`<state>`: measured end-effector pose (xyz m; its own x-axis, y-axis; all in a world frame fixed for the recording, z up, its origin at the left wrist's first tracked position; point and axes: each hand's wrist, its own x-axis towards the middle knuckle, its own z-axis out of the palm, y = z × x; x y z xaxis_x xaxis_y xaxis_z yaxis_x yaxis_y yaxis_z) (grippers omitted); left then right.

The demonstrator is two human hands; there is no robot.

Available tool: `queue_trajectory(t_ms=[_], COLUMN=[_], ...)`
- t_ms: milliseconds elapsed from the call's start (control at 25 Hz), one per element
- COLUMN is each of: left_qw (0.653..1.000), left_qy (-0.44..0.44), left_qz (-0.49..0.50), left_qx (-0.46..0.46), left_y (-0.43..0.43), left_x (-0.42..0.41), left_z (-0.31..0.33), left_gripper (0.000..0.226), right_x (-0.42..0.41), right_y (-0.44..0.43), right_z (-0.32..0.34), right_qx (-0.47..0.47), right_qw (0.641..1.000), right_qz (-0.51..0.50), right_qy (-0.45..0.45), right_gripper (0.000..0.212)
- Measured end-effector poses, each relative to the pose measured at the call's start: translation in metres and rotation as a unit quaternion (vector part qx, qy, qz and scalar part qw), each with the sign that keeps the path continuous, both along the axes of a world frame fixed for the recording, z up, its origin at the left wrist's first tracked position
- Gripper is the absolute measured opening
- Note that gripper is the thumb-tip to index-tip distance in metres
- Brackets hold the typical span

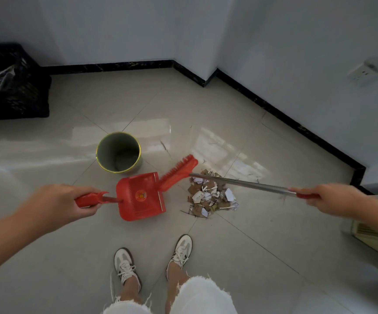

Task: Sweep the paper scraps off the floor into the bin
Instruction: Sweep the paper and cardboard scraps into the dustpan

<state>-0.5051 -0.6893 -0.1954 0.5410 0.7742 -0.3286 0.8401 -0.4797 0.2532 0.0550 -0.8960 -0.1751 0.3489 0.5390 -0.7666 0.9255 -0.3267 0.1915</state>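
Note:
A pile of brown and white paper scraps (210, 196) lies on the tiled floor in front of my feet. My left hand (61, 203) grips the red handle of a red dustpan (141, 197), which rests just left of the pile. My right hand (328, 198) holds the metal handle of a red broom (179, 172); its brush head sits behind the pile, touching the dustpan's far corner. A round bin (118, 151) with a yellow rim stands open and looks empty, just beyond the dustpan.
A black crate (13, 87) with a plastic bag in it sits at the far left against the wall. Black skirting runs along the white walls, with a corner jutting out at the right. My two shoes (154, 259) stand near the pile.

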Motion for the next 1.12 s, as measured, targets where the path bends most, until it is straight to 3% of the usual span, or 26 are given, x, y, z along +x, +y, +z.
queue_trajectory(t_ms=[280, 480, 680, 960, 1120], left_qw=[0.995, 0.985, 0.969, 0.943, 0.933], left_qy=[-0.011, -0.026, -0.047, -0.025, -0.045], left_qz=[-0.089, -0.157, -0.232, -0.326, -0.350], left_qx=[0.049, 0.065, 0.064, 0.067, 0.065], left_y=[0.029, 0.039, 0.071, 0.123, 0.134], left_x=[0.071, 0.107, 0.123, 0.138, 0.148], left_z=[-0.015, -0.030, -0.045, -0.068, -0.074], left_gripper=[0.031, 0.032, 0.031, 0.019, 0.019], right_x=[-0.042, -0.108, -0.177, -0.206, -0.206], right_y=[-0.065, -0.053, -0.059, -0.069, -0.038], right_z=[-0.052, -0.122, -0.121, -0.098, -0.124], right_qx=[0.081, 0.123, 0.113, 0.180, 0.164], right_qw=[0.958, 0.861, 0.819, 0.697, 0.654], right_qz=[-0.262, -0.480, -0.552, -0.689, -0.734], right_qy=[0.079, 0.114, 0.109, 0.086, 0.085], right_gripper=[0.048, 0.050, 0.048, 0.047, 0.036])
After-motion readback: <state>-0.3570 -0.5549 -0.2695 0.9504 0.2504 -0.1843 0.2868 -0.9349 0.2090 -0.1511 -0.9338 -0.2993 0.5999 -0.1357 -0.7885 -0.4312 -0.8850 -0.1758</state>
